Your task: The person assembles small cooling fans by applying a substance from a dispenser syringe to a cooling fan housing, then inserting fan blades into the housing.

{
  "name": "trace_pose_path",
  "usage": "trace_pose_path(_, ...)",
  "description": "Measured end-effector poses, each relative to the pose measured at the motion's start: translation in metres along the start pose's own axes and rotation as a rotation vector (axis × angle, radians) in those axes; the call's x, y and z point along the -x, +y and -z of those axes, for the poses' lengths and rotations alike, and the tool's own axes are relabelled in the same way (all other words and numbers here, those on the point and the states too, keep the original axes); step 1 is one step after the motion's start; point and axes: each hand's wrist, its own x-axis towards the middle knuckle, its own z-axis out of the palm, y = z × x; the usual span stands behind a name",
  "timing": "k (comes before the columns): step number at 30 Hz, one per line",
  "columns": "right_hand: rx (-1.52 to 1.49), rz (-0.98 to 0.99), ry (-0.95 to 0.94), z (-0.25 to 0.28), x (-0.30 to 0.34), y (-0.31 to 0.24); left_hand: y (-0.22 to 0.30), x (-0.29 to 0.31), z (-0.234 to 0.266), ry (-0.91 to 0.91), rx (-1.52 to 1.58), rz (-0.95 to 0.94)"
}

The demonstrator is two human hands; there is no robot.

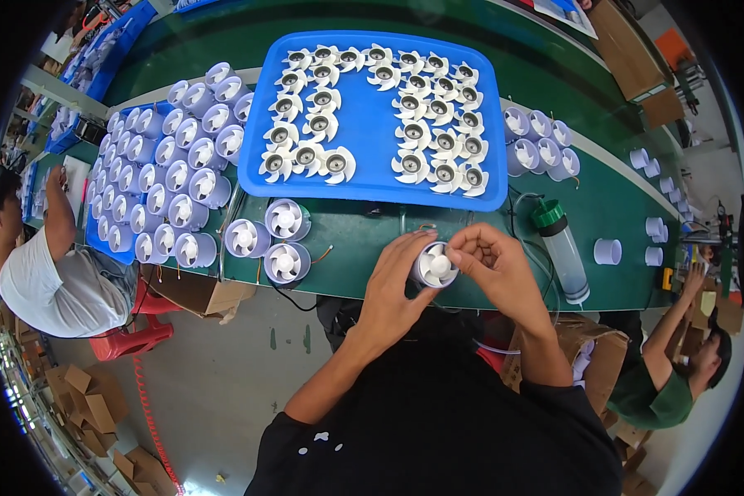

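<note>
Close to the bench's front edge, my left hand [391, 291] wraps round a small round fan [435, 266] with a pale lilac cup-shaped housing and a white impeller inside. The fan's open face is turned up towards me. My right hand [498, 266] is closed, its thumb and curled fingers pinching at the right rim beside the impeller blades; exactly what lies between the fingertips is hidden. Just beyond both hands lies a blue tray [370, 149] carrying rows of loose white impellers [413, 132] with dark round centres. Three similar fans [284, 263] stand left of my hands, some with thin wires.
Many fans in lilac housings [188, 213] crowd a second blue tray at left. More housings [541, 145] stand right of the middle tray. A green-capped clear dispensing tube [560, 248] lies right of my hands. Co-workers sit at both sides; an open carton [591, 351] stands below the bench.
</note>
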Motion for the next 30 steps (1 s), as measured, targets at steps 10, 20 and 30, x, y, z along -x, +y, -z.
trace_pose_path(10, 0.576, 0.304, -0.033, 0.002, 0.01, -0.037, 0.001, 0.0, 0.012, -0.078, -0.092, -0.122)
trace_pose_path(20, 0.436, 0.434, 0.148, 0.007, 0.022, -0.039, -0.004, 0.012, 0.024, 0.074, -0.073, -0.095)
trace_pose_path(30, 0.3, 0.269, 0.277, 0.026, 0.033, 0.024, 0.037, 0.028, 0.138, 0.455, -0.105, 0.013)
